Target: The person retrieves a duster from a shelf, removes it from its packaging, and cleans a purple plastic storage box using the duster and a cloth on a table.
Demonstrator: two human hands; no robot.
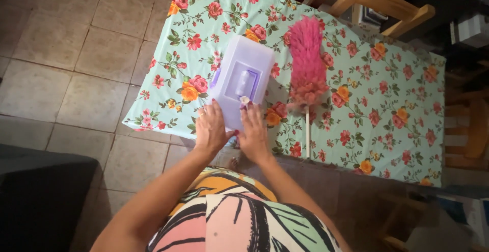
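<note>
Both hands on the near end of the lilac plastic box; left hand lies flat, fingers together, on its near left corner; right hand pinches a small pale bit at the near edge; box sits on the floral tabletop; just to its right, a pink feather duster, white stick pointing toward the person.

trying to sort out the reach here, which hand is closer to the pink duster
Right. The right hand rests at the near edge of the lilac box, just left of the pink duster and its stick. The left hand lies farther left, also on the box.
</note>
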